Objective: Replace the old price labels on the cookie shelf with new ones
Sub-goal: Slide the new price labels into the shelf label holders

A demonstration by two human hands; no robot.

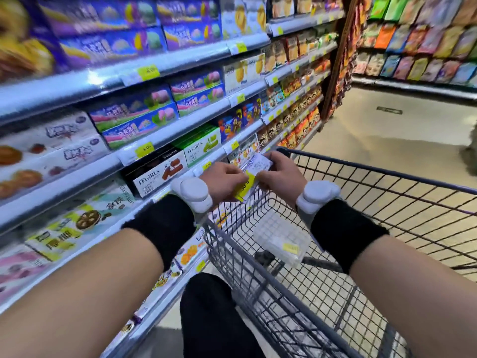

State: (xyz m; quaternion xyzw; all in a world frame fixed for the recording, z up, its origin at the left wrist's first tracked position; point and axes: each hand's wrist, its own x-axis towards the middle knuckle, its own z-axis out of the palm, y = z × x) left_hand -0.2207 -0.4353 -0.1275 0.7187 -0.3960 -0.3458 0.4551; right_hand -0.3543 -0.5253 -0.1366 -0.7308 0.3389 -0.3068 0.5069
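Centre of frame: a small stack of price labels (254, 174) is pinched from both sides, left hand (224, 180) and right hand (277, 177) closed on it, fingers (236, 173) clenched around the white-and-yellow slips. Print is too blurred to read. The stack is held above the near corner of the wire shopping cart (361, 202), just beside the cookie shelf (154, 135) filling the left of frame. Yellow labels (144, 149) are seated in the shelf rails. Lower centre, inside the cart, a clear plastic box (281, 239) is seen, probably with more labels.
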